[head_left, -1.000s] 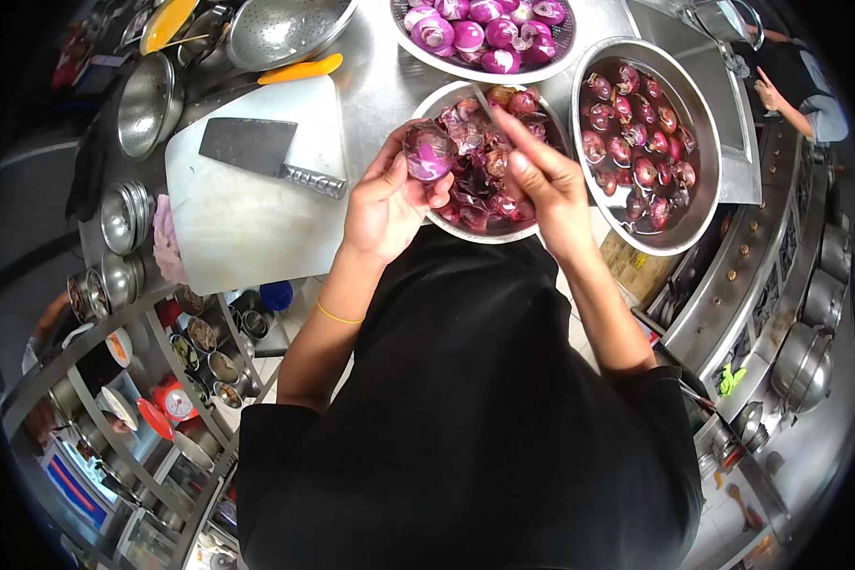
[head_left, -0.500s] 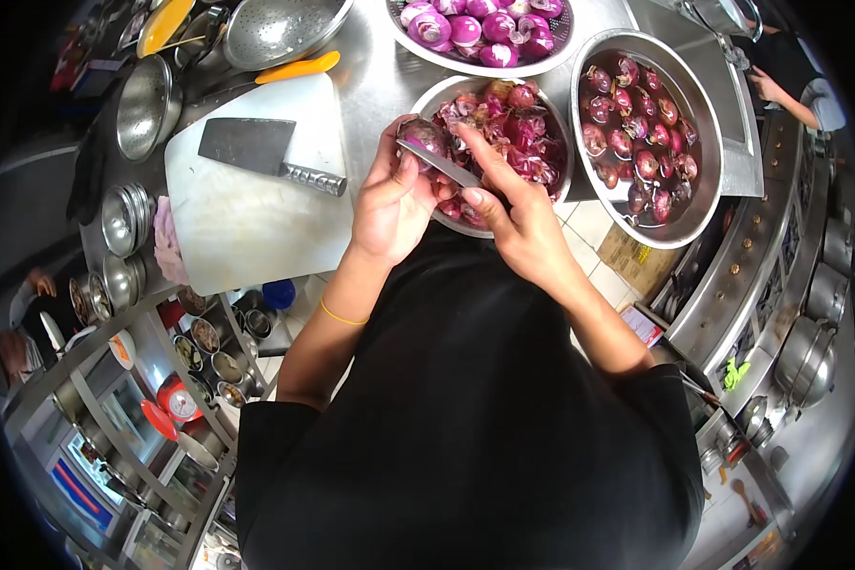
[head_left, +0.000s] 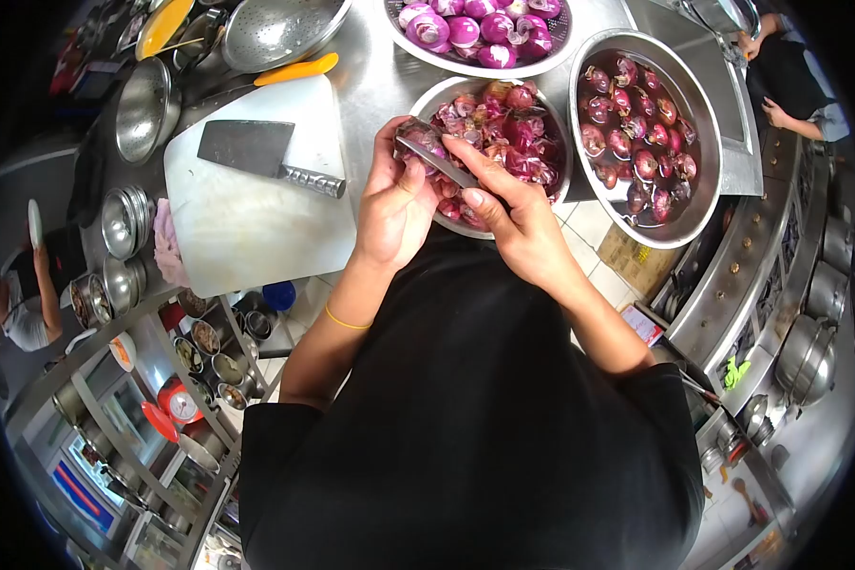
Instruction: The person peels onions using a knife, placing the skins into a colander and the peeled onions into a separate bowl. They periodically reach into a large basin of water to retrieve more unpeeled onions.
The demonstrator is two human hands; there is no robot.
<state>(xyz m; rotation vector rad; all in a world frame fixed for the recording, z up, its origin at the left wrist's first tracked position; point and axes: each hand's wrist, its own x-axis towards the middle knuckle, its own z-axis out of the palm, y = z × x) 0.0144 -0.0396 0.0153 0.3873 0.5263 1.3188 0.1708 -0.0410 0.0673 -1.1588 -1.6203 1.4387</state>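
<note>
My left hand (head_left: 395, 204) is closed around a red onion (head_left: 426, 135), its fingers curled behind the bulb. Across the onion lies the blade of a small knife (head_left: 444, 166). My right hand (head_left: 515, 214) grips this knife, its handle hidden in the palm, with the index finger stretched along toward the onion. Both hands are over the near left part of a metal bowl (head_left: 564, 176) that holds onion skins (head_left: 518, 133). To the right, a larger metal basin (head_left: 712, 180) contains unpeeled red onions (head_left: 646, 163) in dark liquid. Peeled purple onions (head_left: 465, 31) fill a perforated bowl at the top.
A white cutting board (head_left: 256, 223) bears a cleaver (head_left: 247, 142) on the left. Beside it are a colander (head_left: 280, 33), metal bowls (head_left: 147, 109) and a pink cloth (head_left: 167, 242). Other people stand at the right (head_left: 793, 85) and left edges; a stove counter runs along the right.
My right index finger has come down closer to the onion and blade. At the left, a person has raised an arm with a pale, flat object; the person at right has shifted.
</note>
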